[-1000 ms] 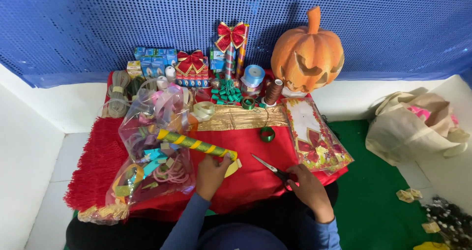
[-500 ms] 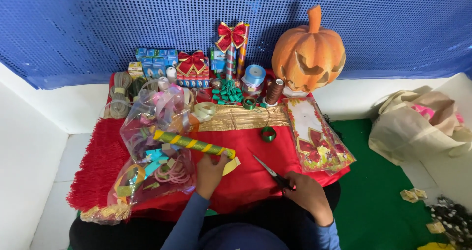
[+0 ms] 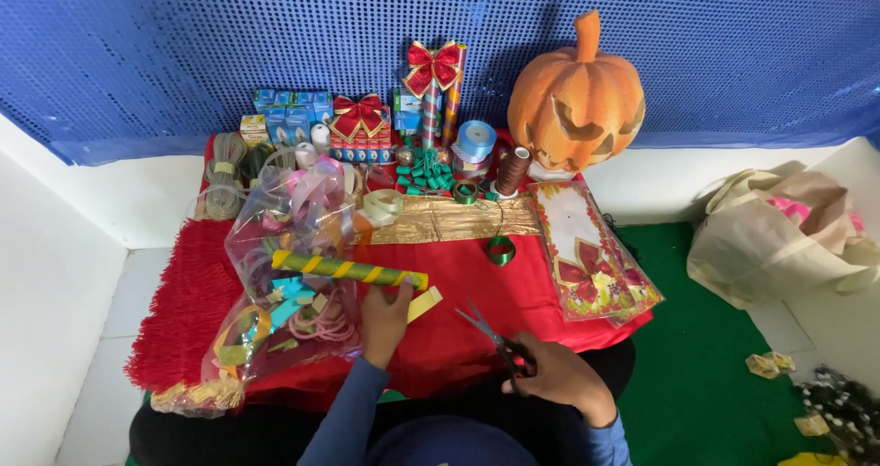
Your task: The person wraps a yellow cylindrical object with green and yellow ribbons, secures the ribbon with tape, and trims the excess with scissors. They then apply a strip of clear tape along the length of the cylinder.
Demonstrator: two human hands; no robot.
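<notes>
- The wrapped tube (image 3: pixel 350 270) has green and yellow diagonal stripes.
- The cloth (image 3: pixel 477 283) on the surface is red, with a gold band (image 3: pixel 454 219) across it.
- The carved pumpkin (image 3: pixel 576 99) is orange.
- The backdrop (image 3: pixel 183 54) is blue and dotted.
- The bows (image 3: pixel 434 64) are red, edged in gold.
- The floor mat (image 3: pixel 706 383) is green.

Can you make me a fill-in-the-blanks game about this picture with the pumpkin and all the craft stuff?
1. The right hand holds a pair of ____.
2. The left hand holds a green tube with ____ stripes.
3. The orange pumpkin stands in front of a ____ wall.
4. The cloth under the craft things is ____.

Missing words: scissors; yellow; blue; red
</notes>
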